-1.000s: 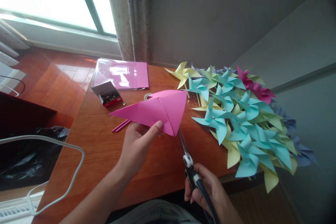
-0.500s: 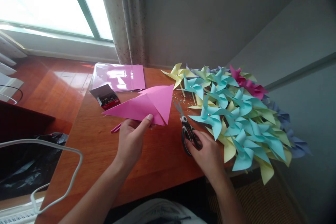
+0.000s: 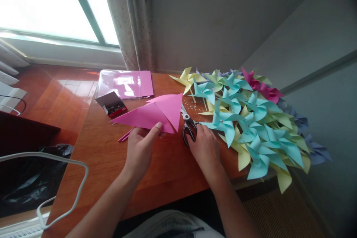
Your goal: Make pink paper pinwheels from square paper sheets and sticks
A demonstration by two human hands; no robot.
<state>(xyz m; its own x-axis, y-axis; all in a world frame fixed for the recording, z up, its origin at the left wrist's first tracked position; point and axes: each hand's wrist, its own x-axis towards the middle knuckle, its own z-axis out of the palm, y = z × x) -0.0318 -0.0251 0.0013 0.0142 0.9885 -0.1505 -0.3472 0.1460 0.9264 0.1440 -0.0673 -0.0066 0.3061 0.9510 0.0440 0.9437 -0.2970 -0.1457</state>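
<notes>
My left hand (image 3: 143,143) is closed on a pink sheet of paper (image 3: 147,116), thumb on top near its lower edge. Slits run into the sheet, and its flaps stand apart. In my right hand (image 3: 205,143) is a pair of scissors (image 3: 186,117) with black and white handles; my fingers are in or around the loops. The blades point up and left, close beside the right edge of the pink paper, and their tips lie partly behind or against it; I cannot tell whether they touch.
Finished paper pinwheels (image 3: 251,119) in several colours cover the table's right side. At the back left are pink sheets in a clear sleeve (image 3: 125,83). An open small box (image 3: 113,105) and pink sticks (image 3: 125,135) lie nearby. A white cable (image 3: 80,163) loops at the left edge.
My right hand has brought the scissors left, up to the paper's right edge. My left hand holds the pink paper in nearly the same place.
</notes>
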